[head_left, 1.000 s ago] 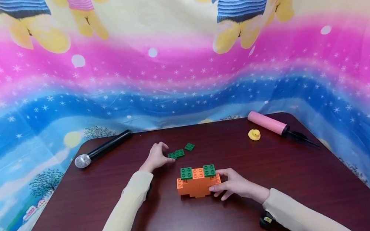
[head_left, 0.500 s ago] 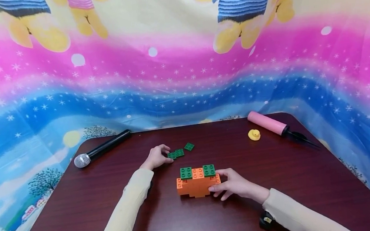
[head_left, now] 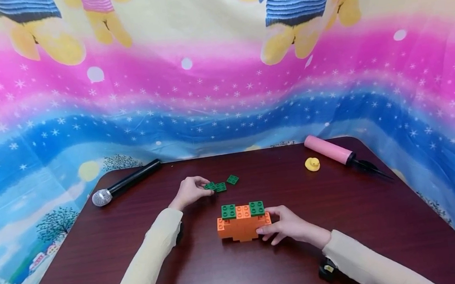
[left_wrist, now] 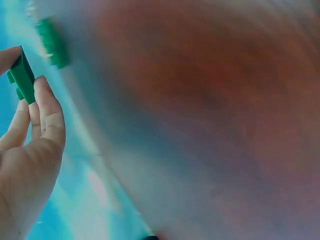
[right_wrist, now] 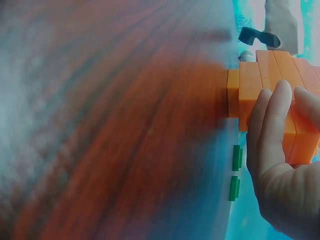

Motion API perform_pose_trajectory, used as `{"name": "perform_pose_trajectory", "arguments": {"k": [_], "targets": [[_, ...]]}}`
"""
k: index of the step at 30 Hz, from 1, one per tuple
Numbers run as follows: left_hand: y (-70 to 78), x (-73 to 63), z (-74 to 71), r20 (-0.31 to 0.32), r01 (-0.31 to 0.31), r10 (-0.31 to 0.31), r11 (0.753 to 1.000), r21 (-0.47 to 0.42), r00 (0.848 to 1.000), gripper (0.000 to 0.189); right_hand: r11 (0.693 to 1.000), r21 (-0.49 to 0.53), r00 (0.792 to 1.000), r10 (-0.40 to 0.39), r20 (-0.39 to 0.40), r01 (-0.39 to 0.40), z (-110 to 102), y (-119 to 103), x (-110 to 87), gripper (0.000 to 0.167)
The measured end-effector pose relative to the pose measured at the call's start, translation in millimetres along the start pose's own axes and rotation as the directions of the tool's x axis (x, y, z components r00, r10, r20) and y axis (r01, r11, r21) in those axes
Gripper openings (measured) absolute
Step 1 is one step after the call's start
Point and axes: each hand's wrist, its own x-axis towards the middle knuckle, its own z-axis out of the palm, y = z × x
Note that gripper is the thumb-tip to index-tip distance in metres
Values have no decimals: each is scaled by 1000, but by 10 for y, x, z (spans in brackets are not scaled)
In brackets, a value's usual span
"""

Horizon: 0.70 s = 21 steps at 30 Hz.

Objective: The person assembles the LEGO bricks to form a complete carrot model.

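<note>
My left hand (head_left: 191, 192) pinches a small green building brick (left_wrist: 22, 79) between thumb and fingertips, tilted with its studs showing. Close beside it on the table lies a second green brick (head_left: 221, 187), with another green brick (head_left: 233, 179) a little farther back. An upright build of orange bricks (head_left: 244, 230) stands near the middle of the table, with green bricks (head_left: 228, 212) at both top corners and orange studs between them. My right hand (head_left: 288, 225) holds this build at its right end, the thumb and fingers around the orange side bricks (right_wrist: 272, 75).
On the dark wooden table (head_left: 264, 271), a microphone (head_left: 128, 183) lies at the back left. A yellow rubber duck (head_left: 312, 164) and a pink hand pump (head_left: 331, 150) are at the back right. A printed cloth (head_left: 216, 111) hangs behind the table.
My left hand has picked up the nearest green brick and raised it slightly from beside its neighbour. My right hand and the orange build have stayed put.
</note>
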Motion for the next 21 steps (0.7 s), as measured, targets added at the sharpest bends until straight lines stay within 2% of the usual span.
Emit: {"name": "perform_pose_trajectory", "arguments": {"k": [4, 8, 11, 14, 16, 19, 21], "targets": [[219, -43, -67, -11, -45, 45, 998, -46, 999, 34, 1000, -2, 1000, 1, -3, -1, 2, 5, -2, 56], [537, -156, -113, 26, -104, 108, 986, -132, 994, 36, 1000, 5, 1000, 1, -2, -1, 4, 5, -9, 57], [824, -305, -134, 74, -155, 171, 970, -185, 982, 36, 1000, 7, 1000, 5, -2, -5, 4, 3, -10, 57], [1039, -436, -105, 113, -221, 243, 959, -178, 963, 34, 1000, 2, 1000, 7, -4, -7, 3, -2, -8, 56], [1129, -514, -73, 147, -271, 294, 950, -158, 944, 32, 1000, -2, 1000, 7, -3, -7, 2, -7, -8, 55], [1158, -582, -7, 196, -334, 352, 935, -121, 915, 32, 1000, -5, 1000, 5, -2, -5, 5, -12, -6, 53], [1164, -624, 18, 224, -355, 371, 929, -108, 901, 32, 1000, -6, 1000, 3, 1, -3, 7, -14, -3, 53]]}}
